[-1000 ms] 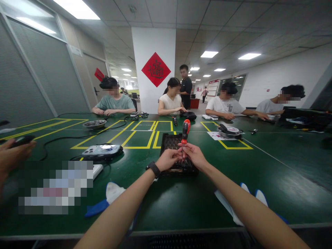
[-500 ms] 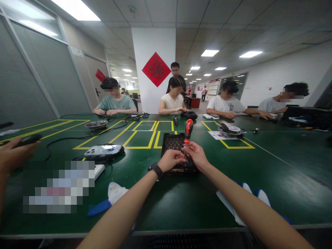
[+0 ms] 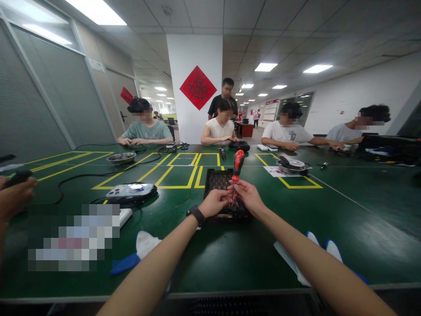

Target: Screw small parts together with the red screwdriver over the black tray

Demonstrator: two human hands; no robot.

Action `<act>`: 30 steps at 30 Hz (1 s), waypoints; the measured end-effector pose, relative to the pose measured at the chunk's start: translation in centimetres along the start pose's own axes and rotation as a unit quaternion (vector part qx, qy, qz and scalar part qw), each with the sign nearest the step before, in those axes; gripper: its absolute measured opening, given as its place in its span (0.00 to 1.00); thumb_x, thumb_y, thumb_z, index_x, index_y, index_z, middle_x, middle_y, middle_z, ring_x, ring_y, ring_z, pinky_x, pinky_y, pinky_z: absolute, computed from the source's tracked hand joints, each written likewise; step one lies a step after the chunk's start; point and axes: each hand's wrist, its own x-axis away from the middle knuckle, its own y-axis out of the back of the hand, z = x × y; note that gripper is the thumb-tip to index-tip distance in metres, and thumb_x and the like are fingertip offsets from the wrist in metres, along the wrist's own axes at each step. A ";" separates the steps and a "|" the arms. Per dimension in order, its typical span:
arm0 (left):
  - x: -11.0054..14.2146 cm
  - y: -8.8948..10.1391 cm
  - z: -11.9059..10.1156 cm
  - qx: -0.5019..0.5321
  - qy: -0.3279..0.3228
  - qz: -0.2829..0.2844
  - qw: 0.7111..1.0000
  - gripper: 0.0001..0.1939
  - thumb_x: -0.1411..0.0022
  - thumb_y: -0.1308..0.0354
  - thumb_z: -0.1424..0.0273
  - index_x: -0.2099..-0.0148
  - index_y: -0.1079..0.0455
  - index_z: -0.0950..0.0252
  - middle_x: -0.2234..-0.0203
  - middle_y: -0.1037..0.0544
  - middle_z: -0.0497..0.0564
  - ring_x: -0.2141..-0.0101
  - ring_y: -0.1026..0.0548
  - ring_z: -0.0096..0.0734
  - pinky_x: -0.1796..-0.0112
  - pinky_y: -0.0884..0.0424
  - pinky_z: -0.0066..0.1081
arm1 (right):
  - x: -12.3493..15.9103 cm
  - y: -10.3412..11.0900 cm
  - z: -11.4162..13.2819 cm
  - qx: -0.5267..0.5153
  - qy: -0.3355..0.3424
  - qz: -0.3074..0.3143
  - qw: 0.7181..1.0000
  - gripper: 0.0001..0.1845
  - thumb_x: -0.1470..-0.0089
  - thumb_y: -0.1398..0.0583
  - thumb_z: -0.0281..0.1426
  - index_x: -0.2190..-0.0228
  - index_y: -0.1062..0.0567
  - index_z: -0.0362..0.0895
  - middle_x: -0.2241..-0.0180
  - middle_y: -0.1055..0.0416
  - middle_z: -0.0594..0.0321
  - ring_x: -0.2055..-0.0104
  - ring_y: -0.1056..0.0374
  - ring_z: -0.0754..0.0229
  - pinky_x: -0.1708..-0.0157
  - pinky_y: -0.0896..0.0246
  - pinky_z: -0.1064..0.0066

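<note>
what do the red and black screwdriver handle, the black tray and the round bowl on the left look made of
Screwdriver handle: probably hard plastic, glossy, with highlights on the red.
Black tray: likely moulded plastic, judging by its even dark colour and straight edges.
Round bowl: seemingly polished metal, silvery with bright reflections.

The right hand [image 3: 250,197] holds a screwdriver [image 3: 238,164], handle up; the left hand [image 3: 213,202] is at its shaft [image 3: 233,192], over the black tray [image 3: 216,179] on the green tabletop [image 3: 213,263]. Across it, four people [image 3: 219,129] are sitting.
</note>
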 end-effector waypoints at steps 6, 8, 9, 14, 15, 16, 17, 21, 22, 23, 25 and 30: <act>-0.1 -0.2 0.6 0.015 0.014 -0.009 1.000 0.15 0.49 0.43 0.66 0.62 0.29 0.72 0.70 0.23 0.54 0.69 0.27 0.30 0.66 0.32 0.27 | -0.1 -0.1 -0.1 -0.003 0.002 -0.029 1.000 0.14 0.58 0.38 0.35 0.67 0.29 0.42 0.70 0.28 0.60 0.70 0.32 0.64 0.74 0.37 0.75; -0.1 -0.3 0.8 0.009 0.012 -0.011 1.000 0.15 0.50 0.42 0.65 0.63 0.29 0.72 0.71 0.23 0.53 0.70 0.27 0.30 0.67 0.32 0.27 | 0.0 -0.2 -0.1 -0.006 0.007 -0.024 1.000 0.14 0.58 0.38 0.34 0.67 0.31 0.42 0.72 0.29 0.63 0.72 0.32 0.65 0.75 0.37 0.75; -0.2 -0.3 0.9 0.003 0.009 -0.011 1.000 0.16 0.50 0.42 0.64 0.63 0.28 0.72 0.71 0.23 0.53 0.70 0.27 0.30 0.67 0.33 0.26 | 0.1 -0.3 0.0 -0.008 0.009 -0.020 1.000 0.15 0.58 0.38 0.34 0.67 0.31 0.43 0.72 0.30 0.65 0.72 0.32 0.66 0.75 0.36 0.75; -0.2 -0.3 0.8 -0.019 0.002 -0.018 1.000 0.15 0.51 0.41 0.64 0.64 0.28 0.72 0.74 0.24 0.51 0.73 0.28 0.28 0.71 0.34 0.24 | 0.2 -0.3 0.2 -0.019 0.006 -0.005 1.000 0.14 0.57 0.39 0.35 0.66 0.33 0.44 0.72 0.31 0.66 0.73 0.32 0.66 0.75 0.36 0.75; -0.1 -0.2 0.8 -0.019 0.002 -0.020 1.000 0.15 0.51 0.42 0.65 0.64 0.28 0.72 0.74 0.24 0.51 0.73 0.28 0.28 0.71 0.34 0.24 | 0.2 -0.3 0.2 -0.019 0.006 -0.003 1.000 0.14 0.56 0.39 0.35 0.66 0.33 0.44 0.72 0.31 0.65 0.72 0.32 0.66 0.75 0.36 0.75; -0.1 -0.2 0.8 -0.018 0.002 -0.021 1.000 0.14 0.50 0.42 0.65 0.65 0.28 0.72 0.74 0.24 0.52 0.73 0.28 0.28 0.71 0.34 0.25 | 0.2 -0.3 0.2 -0.017 0.005 -0.001 1.000 0.13 0.55 0.40 0.35 0.65 0.32 0.43 0.71 0.31 0.64 0.72 0.32 0.66 0.74 0.36 0.75; -0.1 -0.2 0.7 -0.016 0.001 -0.022 1.000 0.13 0.50 0.42 0.66 0.65 0.28 0.72 0.74 0.24 0.52 0.73 0.28 0.29 0.70 0.33 0.25 | 0.2 -0.2 0.1 -0.015 0.004 0.002 1.000 0.13 0.53 0.41 0.35 0.64 0.31 0.43 0.71 0.30 0.63 0.72 0.32 0.66 0.74 0.37 0.75; -0.2 -0.2 0.8 0.015 -0.005 -0.009 1.000 0.11 0.48 0.44 0.69 0.64 0.30 0.72 0.71 0.23 0.54 0.70 0.26 0.30 0.67 0.32 0.27 | 0.1 0.0 0.1 -0.014 -0.005 0.015 1.000 0.17 0.51 0.43 0.36 0.59 0.30 0.42 0.67 0.29 0.58 0.71 0.33 0.66 0.73 0.38 0.74; -0.2 -0.3 0.9 0.026 -0.006 -0.004 1.000 0.11 0.48 0.45 0.69 0.63 0.30 0.72 0.70 0.23 0.55 0.69 0.26 0.30 0.67 0.31 0.27 | 0.0 0.0 0.0 -0.015 -0.008 0.016 1.000 0.18 0.51 0.43 0.36 0.59 0.30 0.42 0.66 0.28 0.57 0.72 0.34 0.66 0.73 0.38 0.73; -0.2 -0.3 0.9 0.035 -0.005 -0.002 0.999 0.11 0.48 0.45 0.70 0.63 0.31 0.72 0.70 0.23 0.55 0.69 0.26 0.30 0.66 0.31 0.27 | 0.0 0.0 0.0 -0.014 -0.011 0.017 1.000 0.18 0.52 0.42 0.36 0.59 0.30 0.42 0.66 0.28 0.57 0.72 0.34 0.66 0.73 0.38 0.73; -0.2 -0.4 1.0 0.041 0.000 -0.005 0.999 0.10 0.48 0.45 0.71 0.64 0.31 0.72 0.70 0.23 0.56 0.69 0.26 0.30 0.66 0.31 0.28 | 0.0 0.0 0.0 -0.008 -0.010 0.015 1.000 0.18 0.53 0.42 0.36 0.59 0.30 0.42 0.66 0.28 0.57 0.72 0.34 0.66 0.74 0.38 0.73; -0.2 -0.5 1.0 -0.004 -0.007 -0.026 1.000 0.10 0.48 0.45 0.69 0.65 0.31 0.71 0.74 0.25 0.52 0.73 0.28 0.27 0.70 0.32 0.25 | 0.1 -0.1 0.0 -0.004 0.001 0.004 1.000 0.16 0.52 0.42 0.36 0.62 0.30 0.41 0.67 0.28 0.56 0.68 0.33 0.64 0.72 0.38 0.73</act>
